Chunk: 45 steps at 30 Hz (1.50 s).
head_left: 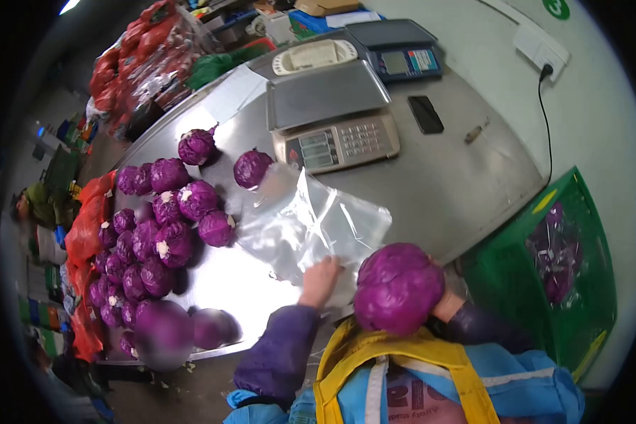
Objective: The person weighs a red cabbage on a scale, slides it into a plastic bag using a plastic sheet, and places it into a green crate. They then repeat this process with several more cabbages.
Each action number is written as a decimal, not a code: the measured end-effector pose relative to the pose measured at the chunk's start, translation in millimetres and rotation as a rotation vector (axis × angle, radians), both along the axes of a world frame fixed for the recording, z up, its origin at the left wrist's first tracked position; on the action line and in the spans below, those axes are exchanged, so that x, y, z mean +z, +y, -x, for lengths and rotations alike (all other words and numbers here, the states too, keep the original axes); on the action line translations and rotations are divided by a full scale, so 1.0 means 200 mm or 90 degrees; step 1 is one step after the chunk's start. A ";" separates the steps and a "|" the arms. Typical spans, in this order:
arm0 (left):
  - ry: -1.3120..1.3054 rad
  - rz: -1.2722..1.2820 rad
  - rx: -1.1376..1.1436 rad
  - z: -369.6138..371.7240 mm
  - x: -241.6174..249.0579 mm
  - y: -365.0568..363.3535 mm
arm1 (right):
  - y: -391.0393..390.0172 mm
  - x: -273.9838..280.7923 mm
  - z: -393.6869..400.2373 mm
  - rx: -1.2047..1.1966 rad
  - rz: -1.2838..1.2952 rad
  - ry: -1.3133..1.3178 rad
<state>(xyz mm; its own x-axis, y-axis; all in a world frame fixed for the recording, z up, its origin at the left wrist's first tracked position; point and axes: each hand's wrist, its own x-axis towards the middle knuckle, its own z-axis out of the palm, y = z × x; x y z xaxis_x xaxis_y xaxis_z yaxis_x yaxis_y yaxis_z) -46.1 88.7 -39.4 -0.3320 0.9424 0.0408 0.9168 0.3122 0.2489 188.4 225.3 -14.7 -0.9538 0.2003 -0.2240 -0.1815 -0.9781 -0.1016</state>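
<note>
Nearest the camera, a blue garment with yellow straps (477,385) covers the wearer's front at the bottom edge. At the left, red netting (88,233) runs along the side of the metal table (466,162), beside a crowded group of purple cabbages (145,240). One separate cabbage (253,169) sits near the scale (336,141), touching or just beside the upper end of a clear plastic bag (318,219) that lies flat on the metal. The left hand (320,281) has its fingers closed on the bag's near edge. Right of it, the large cabbage (399,288) is up in front of the garment, with the right hand (448,300) curved around its right side; its fingertips are hidden. Beyond the scale lies a black phone (425,114). Far right, a green crate (593,240) contains a plastic-wrapped purple cabbage (557,254).
</note>
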 end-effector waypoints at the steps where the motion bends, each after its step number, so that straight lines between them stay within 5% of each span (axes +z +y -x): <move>1: -0.054 -0.037 0.058 -0.05 0.08 0.01 | 0.01 0.06 0.07 0.005 -0.008 0.007; 7: -0.222 -0.256 0.055 0.00 0.28 -0.03 | -0.06 0.07 0.26 0.026 -0.048 -0.153; 9: -0.611 -0.140 0.243 0.02 0.37 -0.05 | -0.10 0.17 0.31 0.027 -0.078 -0.225; 14: -0.548 -0.229 0.251 -0.02 0.46 -0.09 | -0.15 0.28 0.35 0.030 -0.129 -0.369; 19: -0.370 -0.257 0.206 0.05 0.40 -0.13 | -0.18 0.20 0.35 0.039 -0.091 -0.307; 24: -0.481 -0.227 0.183 0.15 0.31 -0.14 | -0.18 0.09 0.40 0.106 0.014 -0.225; 29: -0.668 -0.150 0.281 0.15 0.50 -0.17 | -0.19 0.12 0.39 0.048 -0.026 -0.286; 31: -0.579 -0.202 0.114 0.12 0.51 -0.18 | -0.19 0.11 0.40 0.042 -0.074 -0.297; 37: -0.371 -0.359 0.065 0.10 0.60 -0.10 | -0.27 0.21 0.53 -0.002 -0.116 -0.385; 41: -0.275 -0.323 0.017 0.09 0.68 -0.14 | -0.31 0.27 0.60 -0.015 -0.135 -0.424; 45: -0.317 -0.342 0.017 0.12 0.68 -0.22 | -0.33 0.22 0.61 -0.005 -0.144 -0.440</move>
<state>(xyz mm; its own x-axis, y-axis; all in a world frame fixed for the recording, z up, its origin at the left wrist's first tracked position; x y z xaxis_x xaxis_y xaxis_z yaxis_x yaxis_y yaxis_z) -71.1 44.3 96.2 -0.4539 0.8264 0.3332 0.6493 0.0507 0.7588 66.5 159.4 30.0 -0.6076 0.3200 -0.7269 -0.0102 -0.9183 -0.3957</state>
